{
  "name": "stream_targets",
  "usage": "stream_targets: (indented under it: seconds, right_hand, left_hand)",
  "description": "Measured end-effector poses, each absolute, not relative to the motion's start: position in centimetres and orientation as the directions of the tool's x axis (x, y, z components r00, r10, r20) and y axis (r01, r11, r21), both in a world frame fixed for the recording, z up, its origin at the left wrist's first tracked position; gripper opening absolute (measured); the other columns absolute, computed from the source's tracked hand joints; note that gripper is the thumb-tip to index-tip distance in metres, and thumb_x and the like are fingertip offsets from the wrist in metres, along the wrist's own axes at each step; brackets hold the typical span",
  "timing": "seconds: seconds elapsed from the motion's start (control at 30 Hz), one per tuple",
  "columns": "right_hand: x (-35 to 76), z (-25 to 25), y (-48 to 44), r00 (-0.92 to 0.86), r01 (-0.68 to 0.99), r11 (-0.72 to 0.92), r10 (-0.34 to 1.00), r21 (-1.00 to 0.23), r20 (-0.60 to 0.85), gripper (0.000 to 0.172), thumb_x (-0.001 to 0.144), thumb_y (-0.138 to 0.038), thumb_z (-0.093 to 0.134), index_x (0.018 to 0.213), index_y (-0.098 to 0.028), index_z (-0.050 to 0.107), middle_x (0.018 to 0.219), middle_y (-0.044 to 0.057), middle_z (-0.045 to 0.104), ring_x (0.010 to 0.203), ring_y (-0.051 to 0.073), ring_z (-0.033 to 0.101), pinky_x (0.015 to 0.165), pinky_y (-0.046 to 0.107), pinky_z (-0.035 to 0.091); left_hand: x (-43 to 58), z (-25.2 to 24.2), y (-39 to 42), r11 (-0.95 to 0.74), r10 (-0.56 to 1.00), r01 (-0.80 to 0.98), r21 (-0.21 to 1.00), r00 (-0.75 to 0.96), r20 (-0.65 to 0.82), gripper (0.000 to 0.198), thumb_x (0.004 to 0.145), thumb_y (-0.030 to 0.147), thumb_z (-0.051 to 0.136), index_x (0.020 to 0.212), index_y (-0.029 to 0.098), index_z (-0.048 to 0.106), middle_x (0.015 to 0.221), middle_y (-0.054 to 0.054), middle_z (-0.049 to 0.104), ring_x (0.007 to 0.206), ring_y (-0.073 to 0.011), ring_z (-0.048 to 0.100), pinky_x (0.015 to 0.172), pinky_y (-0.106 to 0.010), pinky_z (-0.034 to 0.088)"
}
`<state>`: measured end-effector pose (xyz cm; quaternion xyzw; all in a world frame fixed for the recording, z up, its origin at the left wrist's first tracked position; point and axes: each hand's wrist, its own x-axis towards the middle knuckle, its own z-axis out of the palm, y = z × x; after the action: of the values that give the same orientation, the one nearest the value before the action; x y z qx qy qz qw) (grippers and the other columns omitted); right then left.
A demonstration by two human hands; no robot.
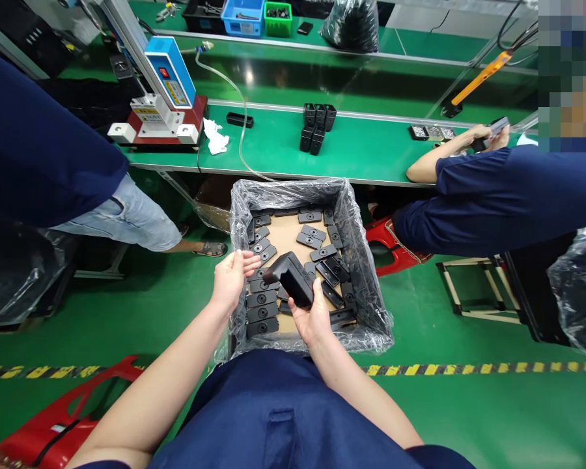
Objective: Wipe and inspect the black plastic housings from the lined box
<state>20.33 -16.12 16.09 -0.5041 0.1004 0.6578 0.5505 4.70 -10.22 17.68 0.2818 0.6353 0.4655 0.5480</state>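
Plainly, the nearest writing I can find is on the blue machine box [170, 71] standing on the bench [278, 146]: it carries a red switch and a yellowish label [176, 93], whose print is too small for me to read. A pale label also marks the blue bin [243, 17] at the back; I cannot make that out either.

Beside that bin, a green bin [278, 21] holds small dark pieces. Directly below my view sits a box lined with clear plastic [371, 286], with a tan sheet in its bottom. Flat black blocks [262, 312], many showing a round recess, lie stacked in a column along its left side and more loosely on its right.

Above this box is a black angled part [295, 277], tilted, gripped at its lower end by my right hand [315, 319], thumb on the near side. My left hand [234, 277] is apart from the right, fingers extended just beside the part's other end; I cannot tell whether they touch it.
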Motion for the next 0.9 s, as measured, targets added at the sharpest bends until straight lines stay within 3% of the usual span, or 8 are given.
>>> stream_targets:
  seconds: [0.2, 0.37, 0.5, 0.57, 0.67, 0.77, 0.9]
  right_hand:
    - [21.0, 16.0, -16.5, -0.075, -0.877, -0.432, 0.552, -0.208, -0.83, 0.034, 0.092, -0.048, 0.052, 0.094, -0.016, 0.064, 0.086, 0.009, 0.07, 0.065, 0.017, 0.067, 0.044, 0.019, 0.051]
    - [21.6, 15.3, -17.2, -0.215, -0.874, -0.479, 0.533, -0.082, -0.819, 0.036, 0.09, -0.049, 0.054, 0.091, -0.014, 0.064, 0.08, 0.009, 0.069, 0.061, 0.016, 0.065, 0.039, 0.017, 0.048]
    - [21.9, 14.8, -17.4, -0.287, -0.864, -0.502, 0.546, -0.034, -0.787, 0.038, 0.089, -0.05, 0.055, 0.093, -0.012, 0.063, 0.079, 0.009, 0.068, 0.059, 0.015, 0.063, 0.039, 0.016, 0.046]
    - [21.9, 14.8, -17.5, -0.304, -0.863, -0.504, 0.546, -0.016, -0.781, 0.038, 0.091, -0.049, 0.053, 0.093, -0.012, 0.063, 0.079, 0.009, 0.068, 0.058, 0.015, 0.062, 0.038, 0.016, 0.045]
    - [21.9, 14.9, -17.6, -0.331, -0.86, -0.509, 0.524, 0.023, -0.784, 0.038, 0.091, -0.048, 0.052, 0.094, -0.012, 0.062, 0.077, 0.009, 0.067, 0.056, 0.014, 0.061, 0.037, 0.015, 0.043]
    - [22.0, 14.8, -17.9, -0.395, -0.836, -0.545, 0.517, 0.063, -0.759, 0.042, 0.089, -0.051, 0.053, 0.096, -0.01, 0.061, 0.075, 0.01, 0.066, 0.055, 0.014, 0.059, 0.037, 0.015, 0.042]
    - [22.5, 14.2, -18.5, -0.566, -0.73, -0.671, 0.487, 0.129, -0.665, 0.05, 0.087, -0.058, 0.05, 0.09, -0.009, 0.061, 0.067, 0.009, 0.062, 0.053, 0.012, 0.056, 0.037, 0.013, 0.041]
  left_hand:
    - [5.3, 16.2, -13.8, 0.394, 0.91, -0.001, 0.919, -0.139, -0.39, 0.048, 0.078, 0.06, 0.056, 0.057, 0.017, 0.059, 0.068, -0.006, 0.069, 0.06, -0.0163, 0.063, 0.06, -0.026, 0.047]
    - [5.4, 16.9, -14.7, 0.368, 0.929, 0.092, 0.925, -0.064, -0.364, 0.052, 0.083, 0.059, 0.049, 0.055, 0.018, 0.067, 0.058, -0.006, 0.066, 0.056, -0.0168, 0.06, 0.06, -0.028, 0.047]
    - [5.4, 17.8, -14.5, 0.318, 0.947, 0.072, 0.945, -0.07, -0.314, 0.058, 0.084, 0.063, 0.043, 0.049, 0.019, 0.057, 0.065, -0.008, 0.068, 0.061, -0.0176, 0.063, 0.063, -0.029, 0.049]
    - [5.5, 18.1, -14.4, 0.283, 0.957, 0.078, 0.956, -0.087, -0.276, 0.055, 0.086, 0.062, 0.041, 0.059, 0.018, 0.061, 0.075, -0.008, 0.07, 0.068, -0.0181, 0.065, 0.068, -0.029, 0.05]
    - [5.8, 18.3, -14.1, 0.229, 0.973, 0.112, 0.967, -0.072, -0.222, 0.047, 0.089, 0.057, 0.04, 0.092, 0.018, 0.066, 0.1, -0.008, 0.07, 0.078, -0.0176, 0.066, 0.076, -0.031, 0.05]
    - [6.2, 18.5, -13.7, 0.156, 0.988, 0.08, 0.985, -0.007, -0.156, 0.045, 0.091, 0.053, 0.041, 0.119, 0.02, 0.054, 0.124, -0.011, 0.061, 0.097, -0.0195, 0.065, 0.086, -0.033, 0.048]
    - [7.0, 19.0, -12.9, 0.111, 0.976, -0.023, 0.994, 0.188, -0.105, 0.055, 0.087, 0.054, 0.049, 0.13, 0.021, 0.046, 0.139, -0.013, 0.048, 0.123, -0.0229, 0.051, 0.101, -0.035, 0.039]
